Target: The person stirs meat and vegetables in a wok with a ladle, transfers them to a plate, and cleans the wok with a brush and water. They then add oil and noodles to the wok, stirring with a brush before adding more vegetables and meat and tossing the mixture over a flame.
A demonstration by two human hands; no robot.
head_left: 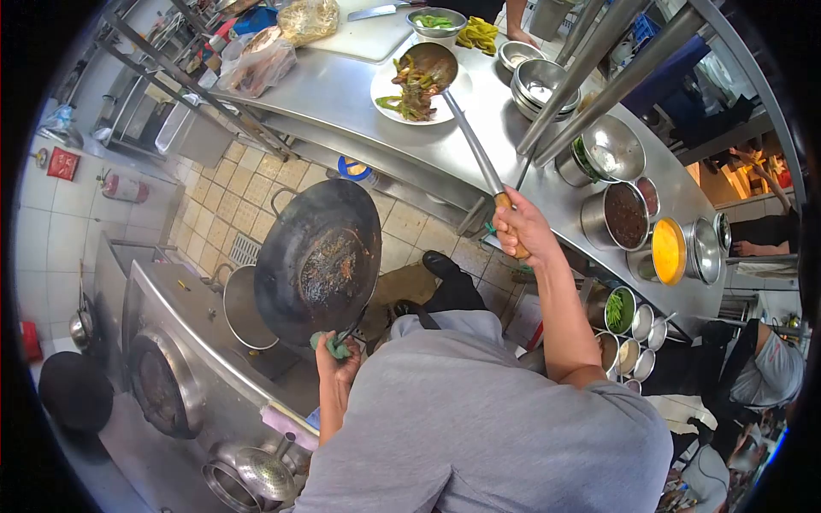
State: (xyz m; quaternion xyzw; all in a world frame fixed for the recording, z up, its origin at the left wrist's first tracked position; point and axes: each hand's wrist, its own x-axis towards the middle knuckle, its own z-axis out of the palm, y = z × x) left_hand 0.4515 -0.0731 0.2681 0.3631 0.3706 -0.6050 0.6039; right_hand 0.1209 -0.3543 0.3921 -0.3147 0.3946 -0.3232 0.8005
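Wok, black, wide and nearly empty, hangs tilted over the tiled floor between the stove and the steel counter, its inside facing the camera with only a smear of sauce left. Left hand is wrapped tight around the short handle at its lower rim, a green cloth bunched between palm and metal. Judged heavy, rigid and hot; the cloth gives the only safe hold, and a one-point grip on a pan this wide likely strains the wrist. Ladle comes next: long steel shaft, wooden grip at the near end. Right hand is clenched around that wooden grip, arm stretched out. Bowl of the ladle sits over the white plate on the counter, touching or just above the stir-fried greens and meat; which, cannot tell. Ladle looks light and stiff, but its reach makes the tip wander. Food appears soft, oily, prone to slide.
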